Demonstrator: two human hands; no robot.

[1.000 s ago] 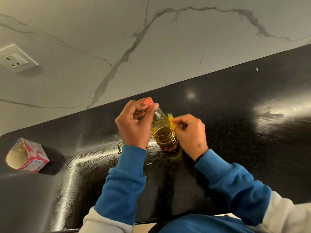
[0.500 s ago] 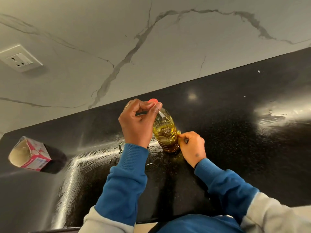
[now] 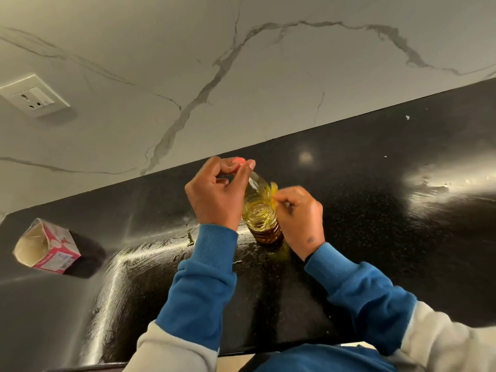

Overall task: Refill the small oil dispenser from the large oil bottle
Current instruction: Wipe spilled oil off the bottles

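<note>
A clear plastic oil bottle (image 3: 259, 210) holding yellow oil stands upright on the black countertop (image 3: 375, 210). Its red cap (image 3: 239, 160) is pinched between the thumb and fingers of my left hand (image 3: 217, 194). My right hand (image 3: 300, 218) is at the bottle's right side, its fingertips closed on a thin yellow strip (image 3: 273, 190) that sticks out from the bottle's shoulder. Whether this strip is a label or a seal I cannot tell. No second oil container shows in the head view.
An opened pink and white carton (image 3: 47, 247) lies on its side at the counter's left end. A white wall socket (image 3: 33, 95) sits on the marble wall (image 3: 241, 63) behind. Smears and glare mark the counter around the bottle.
My right hand has risen from the bottle's base back up to its shoulder, pinching the yellow strip. My left hand has stayed on the red cap.
</note>
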